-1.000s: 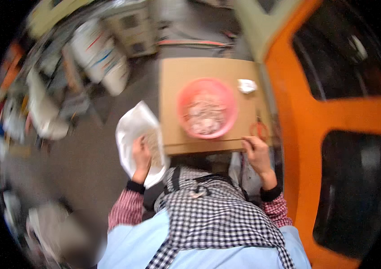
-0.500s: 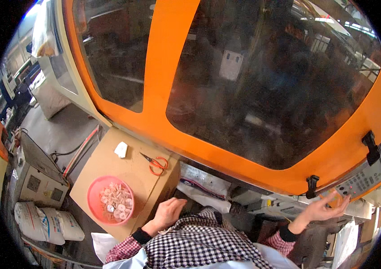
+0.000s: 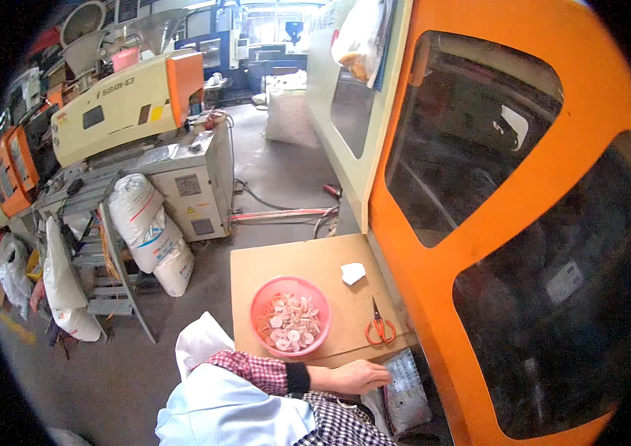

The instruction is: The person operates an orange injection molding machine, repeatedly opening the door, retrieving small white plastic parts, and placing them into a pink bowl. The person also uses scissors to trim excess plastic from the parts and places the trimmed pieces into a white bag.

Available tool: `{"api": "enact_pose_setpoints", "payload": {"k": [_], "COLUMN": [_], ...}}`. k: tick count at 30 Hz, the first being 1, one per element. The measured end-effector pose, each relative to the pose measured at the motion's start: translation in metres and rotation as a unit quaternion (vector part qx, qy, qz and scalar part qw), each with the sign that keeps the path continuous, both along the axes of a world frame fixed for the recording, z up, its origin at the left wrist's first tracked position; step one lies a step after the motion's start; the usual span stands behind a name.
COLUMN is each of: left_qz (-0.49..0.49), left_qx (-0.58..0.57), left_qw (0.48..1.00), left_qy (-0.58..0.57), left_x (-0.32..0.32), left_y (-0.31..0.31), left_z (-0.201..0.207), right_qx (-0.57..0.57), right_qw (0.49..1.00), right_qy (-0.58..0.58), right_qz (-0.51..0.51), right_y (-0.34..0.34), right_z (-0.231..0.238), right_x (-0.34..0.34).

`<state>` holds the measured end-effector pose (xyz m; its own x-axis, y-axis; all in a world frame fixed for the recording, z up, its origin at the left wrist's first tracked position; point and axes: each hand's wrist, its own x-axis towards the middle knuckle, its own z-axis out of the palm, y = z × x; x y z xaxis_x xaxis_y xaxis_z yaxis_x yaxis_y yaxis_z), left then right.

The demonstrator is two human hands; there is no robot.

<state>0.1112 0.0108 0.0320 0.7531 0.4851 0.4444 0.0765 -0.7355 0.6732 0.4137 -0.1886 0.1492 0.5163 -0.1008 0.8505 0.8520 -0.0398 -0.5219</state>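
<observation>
Clock directions run from the middle of the view. At ten o'clock, a cream machine (image 3: 118, 123) bears a line of clear dark lettering (image 3: 116, 85). Between nine and ten, a metal cabinet (image 3: 215, 182) has a small yellow warning sign (image 3: 195, 209) and two grey plates (image 3: 188, 185), their print too small to read. At nine, red and blue print marks a white sack (image 3: 137, 201). At five, the printing on a bag (image 3: 408, 398) is unreadable.

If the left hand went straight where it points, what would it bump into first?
Probably the bag, just right of the left hand. Depth is unclear, though: it might pass above that and meet the orange machine.
</observation>
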Motion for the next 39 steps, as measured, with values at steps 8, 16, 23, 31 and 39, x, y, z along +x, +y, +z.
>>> {"api": "enact_pose_setpoints", "payload": {"k": [8,16,23,31,39], "left_qz": [-0.081,-0.171,0.009,0.187,0.245], "left_qx": [0.116,0.099,-0.021,-0.183,-0.113], "left_qw": [0.984,0.949,0.989,0.947,0.933], "left_qy": [-0.105,-0.247,-0.147,-0.187,-0.238], "left_x": [0.093,0.147,0.148,0.145,0.133], "left_y": [-0.016,-0.053,-0.029,-0.003,0.028], "left_z": [0.088,0.149,0.147,0.130,0.133], "right_qx": [0.037,0.034,-0.195,-0.283,-0.622], "right_qw": [0.942,0.974,0.916,0.952,0.772], "right_qy": [-0.223,-0.014,-0.095,0.046,0.052], "right_qz": [0.248,0.222,0.337,0.107,0.119], "right_y": [0.028,0.072,0.091,0.064,0.064], "right_z": [0.005,0.007,-0.004,-0.057,-0.144], "right_x": [0.006,-0.049,-0.040,0.068,0.182]}}
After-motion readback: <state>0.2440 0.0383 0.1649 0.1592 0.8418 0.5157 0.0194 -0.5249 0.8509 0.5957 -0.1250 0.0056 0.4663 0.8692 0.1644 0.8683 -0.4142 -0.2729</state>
